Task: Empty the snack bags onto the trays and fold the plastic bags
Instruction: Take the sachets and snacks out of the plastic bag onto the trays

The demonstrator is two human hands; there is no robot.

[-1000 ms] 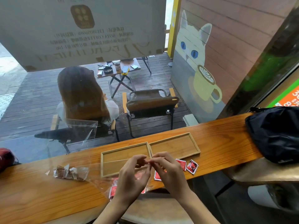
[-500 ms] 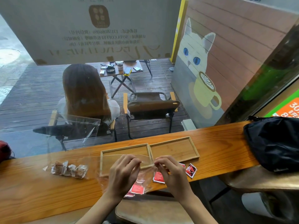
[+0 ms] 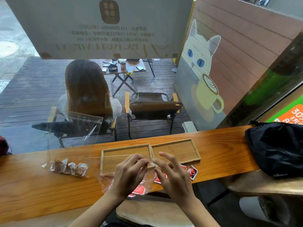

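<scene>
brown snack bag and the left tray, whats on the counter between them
In the head view, only bare wooden counter separates the brown snack bag from the left tray.

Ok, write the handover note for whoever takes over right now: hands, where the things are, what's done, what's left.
Left hand and right hand both pinch the mouth of the clear plastic bag of red snack packets at the wooden counter's near edge.
Second clear plastic bag of brown wrapped snacks stands on the counter, left.
Two shallow wooden trays lie side by side, nothing in them.
One red snack packet lies loose, right of the hands.
Done: nothing emptied.
Left: empty both bags, fold them.
</scene>
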